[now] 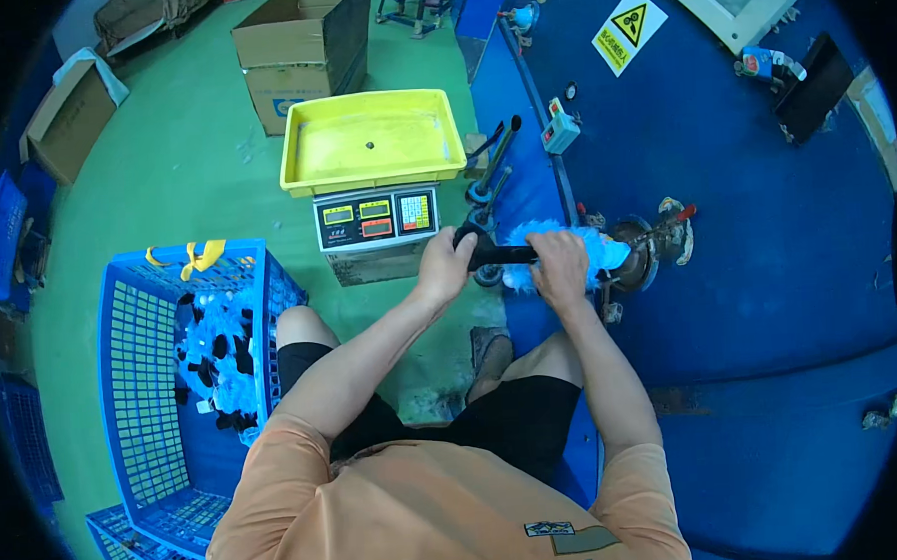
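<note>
Bright blue, shaggy plush piece [540, 230] with a long black part [506, 255] is stretched between my two hands. My left hand [442, 268] is closed round the dark end of the black part. On the furry portion, my right hand [562, 267] grips with its fingers wrapped over it. The right end of the fur reaches a round metal nozzle fitting [636, 268] on the blue machine [730, 298]; whether it sits over the nozzle is hard to make out. Several similar blue and black plush pieces [221, 340] lie in a blue plastic crate [113, 395] at my left.
Ahead stands a digital scale [376, 219] carrying a yellow tray [333, 150] with a small dark object in it. Dark upright rods [498, 163] rise beside the scale. Cardboard boxes [278, 47] stand farther off. A small switch box [560, 130] is fixed at the machine's edge.
</note>
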Demonstrator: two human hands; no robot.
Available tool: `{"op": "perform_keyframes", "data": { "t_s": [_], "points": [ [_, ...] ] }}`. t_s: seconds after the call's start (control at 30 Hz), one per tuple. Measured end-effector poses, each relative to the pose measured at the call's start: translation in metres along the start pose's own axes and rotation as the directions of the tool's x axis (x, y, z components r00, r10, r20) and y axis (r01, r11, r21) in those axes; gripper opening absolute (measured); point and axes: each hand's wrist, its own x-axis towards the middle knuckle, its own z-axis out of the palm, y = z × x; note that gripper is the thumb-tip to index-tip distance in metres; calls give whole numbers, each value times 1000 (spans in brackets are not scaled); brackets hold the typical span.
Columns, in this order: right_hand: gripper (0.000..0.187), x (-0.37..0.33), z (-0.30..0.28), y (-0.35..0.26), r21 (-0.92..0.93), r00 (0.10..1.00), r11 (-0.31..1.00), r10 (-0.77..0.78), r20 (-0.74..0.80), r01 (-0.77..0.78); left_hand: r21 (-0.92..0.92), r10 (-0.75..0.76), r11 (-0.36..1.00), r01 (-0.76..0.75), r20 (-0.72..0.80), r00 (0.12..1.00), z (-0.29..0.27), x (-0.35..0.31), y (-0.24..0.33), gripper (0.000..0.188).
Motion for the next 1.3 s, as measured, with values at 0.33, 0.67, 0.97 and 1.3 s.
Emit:
{"op": "perform_keyframes", "data": {
  "t_s": [0.33, 0.67, 0.97, 1.3],
  "points": [
    [36, 4, -4, -5, -10, 999, 999, -32, 16, 32, 147, 254, 956, -254, 19, 967, 8, -13, -1, 22],
    [35, 18, -14, -12, 168, 978, 964, -208, -7, 206, -271, 84, 958, -94, -48, 995, -24, -17, -22, 18],
    [36, 36, -8, -43, 80, 955, 972, -231, 188, 219, -403, 76, 904, -141, -174, 982, -64, -33, -19, 24],
    [35, 48, -4, -82, 239, 980, 967, -131, 152, 92, -643, 290, 628, -438, -330, 899, -71, -46, -41, 47]
  ]
}}
